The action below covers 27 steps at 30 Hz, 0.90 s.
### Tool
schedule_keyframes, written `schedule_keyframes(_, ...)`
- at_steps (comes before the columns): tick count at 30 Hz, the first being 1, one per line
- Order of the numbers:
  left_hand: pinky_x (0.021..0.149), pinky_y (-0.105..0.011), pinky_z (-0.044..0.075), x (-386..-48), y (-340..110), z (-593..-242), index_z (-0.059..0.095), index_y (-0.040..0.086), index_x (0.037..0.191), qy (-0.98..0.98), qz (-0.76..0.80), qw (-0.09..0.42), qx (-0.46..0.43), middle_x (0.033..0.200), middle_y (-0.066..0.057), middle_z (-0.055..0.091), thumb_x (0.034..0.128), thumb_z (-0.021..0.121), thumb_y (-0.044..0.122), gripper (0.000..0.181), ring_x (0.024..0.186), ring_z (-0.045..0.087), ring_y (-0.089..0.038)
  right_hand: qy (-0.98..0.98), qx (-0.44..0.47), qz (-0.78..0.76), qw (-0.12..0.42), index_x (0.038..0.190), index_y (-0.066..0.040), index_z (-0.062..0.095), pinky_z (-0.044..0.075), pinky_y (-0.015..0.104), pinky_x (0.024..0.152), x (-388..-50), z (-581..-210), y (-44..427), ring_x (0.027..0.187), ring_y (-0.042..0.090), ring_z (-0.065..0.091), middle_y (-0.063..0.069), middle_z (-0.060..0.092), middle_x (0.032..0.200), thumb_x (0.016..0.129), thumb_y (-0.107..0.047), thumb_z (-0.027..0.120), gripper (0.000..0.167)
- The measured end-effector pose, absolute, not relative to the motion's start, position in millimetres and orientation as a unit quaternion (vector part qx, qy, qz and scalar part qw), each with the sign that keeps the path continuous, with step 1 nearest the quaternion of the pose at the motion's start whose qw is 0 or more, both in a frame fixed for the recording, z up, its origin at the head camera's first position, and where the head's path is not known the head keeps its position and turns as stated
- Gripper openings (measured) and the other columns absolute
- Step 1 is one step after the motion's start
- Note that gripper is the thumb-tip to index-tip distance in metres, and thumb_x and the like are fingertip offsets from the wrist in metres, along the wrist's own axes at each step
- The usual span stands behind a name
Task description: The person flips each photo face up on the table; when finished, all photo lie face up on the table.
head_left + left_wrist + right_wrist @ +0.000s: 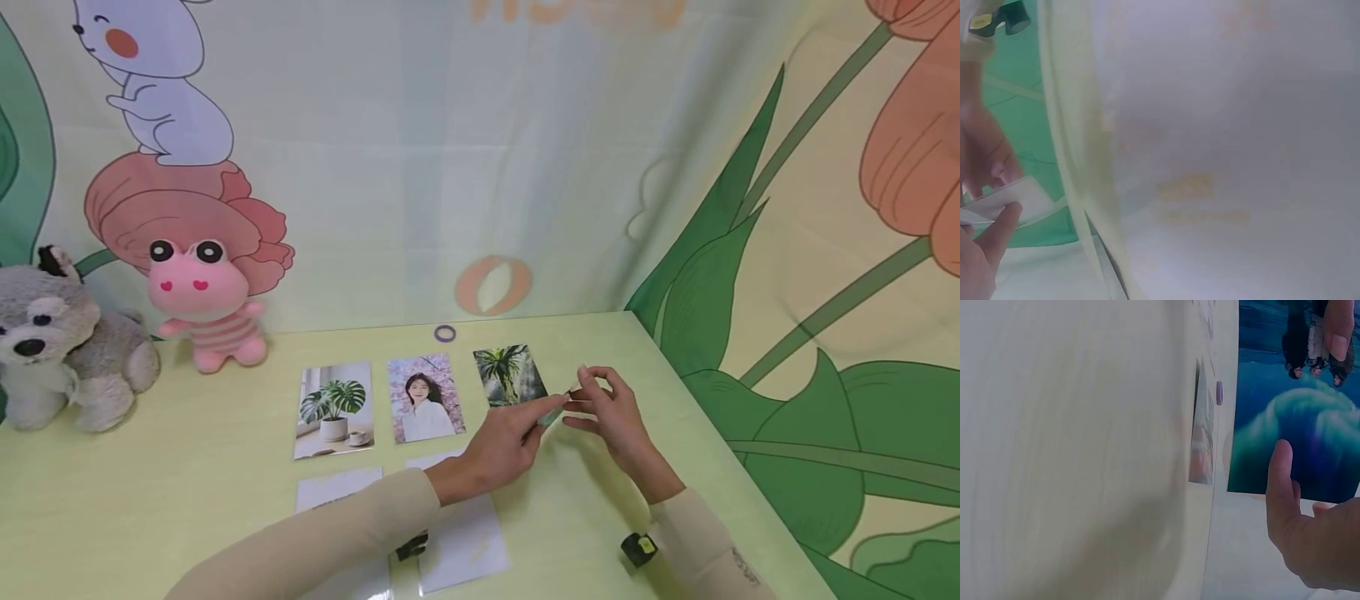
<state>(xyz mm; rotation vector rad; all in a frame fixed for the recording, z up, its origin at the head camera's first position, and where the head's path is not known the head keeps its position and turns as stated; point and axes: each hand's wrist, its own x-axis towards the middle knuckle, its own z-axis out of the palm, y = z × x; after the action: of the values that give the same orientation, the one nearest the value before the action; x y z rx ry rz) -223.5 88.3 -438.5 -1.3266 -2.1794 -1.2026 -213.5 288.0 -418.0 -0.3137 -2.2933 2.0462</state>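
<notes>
A photo card [1260, 437] with a green-blue aurora and several people is held up, tilted, between both hands. My left hand [498, 442] grips its left end; one of its fingertips shows on the picture side in the right wrist view. The right hand [618, 425] pinches the other end, a digit on the picture and others behind it. The left wrist view shows the card's pale back [1019, 197]. Left of the hands lie a jungle-plant photo [510, 373], partly covered by my left hand, a portrait photo [426, 400] and a potted-plant photo [334, 412].
Two pale sheets [465, 546] lie nearer me, partly under the left forearm. A purple ring [445, 333] is at the table's back edge. A grey plush dog [112, 358] and pink plush toy [217, 317] stand back left. Patterned cloth [420, 183] hangs behind.
</notes>
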Motion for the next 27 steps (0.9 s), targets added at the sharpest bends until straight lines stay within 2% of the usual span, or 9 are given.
schedule_keyframes(3,0.067,-0.022,0.052,-224,90,-436,0.059,0.008,0.136,-0.764,-0.446,0.155,-0.44,0.11,-0.015,0.075,0.0912,0.062,-0.006,0.048,0.071,0.068,-0.014,-0.749,-0.109,0.653,0.022,0.129,-0.006,0.047,0.06,0.035,0.08,-213,-415,289,0.097,0.022,0.071,0.009,0.065,0.102,0.101,-0.049,0.05,0.052)
schedule_keyframes(6,0.074,-0.032,0.058,-225,90,-433,0.059,0.009,0.135,-0.764,-0.464,0.163,-0.417,0.112,-0.017,0.074,0.0913,0.064,-0.004,0.046,0.089,0.074,-0.024,-0.765,-0.128,0.631,0.024,0.133,-0.006,0.05,0.058,0.03,0.081,-213,-416,291,0.099,0.021,0.065,0.013,0.062,0.11,0.102,-0.05,0.049,0.054)
schedule_keyframes(12,0.069,-0.031,0.055,-226,91,-424,0.06,0.008,0.133,-0.756,-0.504,0.176,-0.379,0.106,-0.017,0.075,0.0898,0.066,-0.003,0.045,0.075,0.071,-0.022,-0.777,-0.145,0.611,0.032,0.134,-0.007,0.051,0.051,0.035,0.09,-211,-423,295,0.108,0.026,0.051,0.009,0.054,0.115,0.102,-0.047,0.05,0.051)
schedule_keyframes(14,0.073,-0.03,0.054,-226,91,-422,0.06,0.008,0.134,-0.752,-0.523,0.167,-0.365,0.111,-0.017,0.074,0.0906,0.065,-0.002,0.045,0.076,0.07,-0.022,-0.769,-0.138,0.624,0.03,0.132,-0.008,0.049,0.051,0.036,0.091,-210,-424,296,0.109,0.025,0.052,0.006,0.055,0.115,0.102,-0.045,0.051,0.047)
schedule_keyframes(15,0.07,-0.03,0.052,-226,91,-420,0.059,0.008,0.135,-0.748,-0.535,0.161,-0.358,0.113,-0.017,0.074,0.0912,0.065,-0.001,0.045,0.068,0.066,-0.022,-0.762,-0.129,0.634,0.027,0.131,-0.01,0.048,0.052,0.036,0.092,-210,-425,297,0.109,0.024,0.054,0.005,0.056,0.114,0.102,-0.045,0.051,0.045)
schedule_keyframes(19,0.08,-0.03,0.053,-227,92,-417,0.058,0.008,0.137,-0.735,-0.571,0.147,-0.333,0.123,-0.016,0.07,0.0928,0.064,0.0,0.045,0.075,0.066,-0.023,-0.72,-0.081,0.689,0.003,0.13,-0.02,0.039,0.056,0.031,0.09,-208,-425,297,0.106,0.02,0.063,-0.001,0.061,0.114,0.102,-0.044,0.05,0.038)
schedule_keyframes(21,0.075,-0.029,0.051,-227,92,-415,0.058,0.009,0.137,-0.729,-0.587,0.145,-0.321,0.126,-0.015,0.069,0.0929,0.064,0.0,0.046,0.063,0.059,-0.024,-0.69,-0.058,0.721,-0.014,0.13,-0.025,0.034,0.056,0.03,0.089,-208,-425,297,0.104,0.018,0.066,-0.002,0.063,0.113,0.103,-0.042,0.049,0.035)
schedule_keyframes(25,0.081,-0.032,0.05,-227,94,-412,0.057,0.01,0.138,-0.718,-0.617,0.134,-0.291,0.132,-0.014,0.066,0.0922,0.064,-0.001,0.048,0.074,0.062,-0.024,-0.628,-0.033,0.777,-0.036,0.131,-0.032,0.028,0.057,0.029,0.089,-206,-425,295,0.101,0.014,0.068,-0.003,0.061,0.118,0.106,-0.035,0.045,0.031)
schedule_keyframes(27,0.093,-0.039,0.051,-227,94,-410,0.057,0.012,0.138,-0.715,-0.631,0.125,-0.273,0.137,-0.013,0.063,0.092,0.064,-0.001,0.049,0.099,0.067,-0.026,-0.6,-0.03,0.799,-0.04,0.132,-0.035,0.027,0.057,0.029,0.088,-206,-426,293,0.1,0.014,0.068,-0.002,0.058,0.122,0.106,-0.031,0.044,0.031)
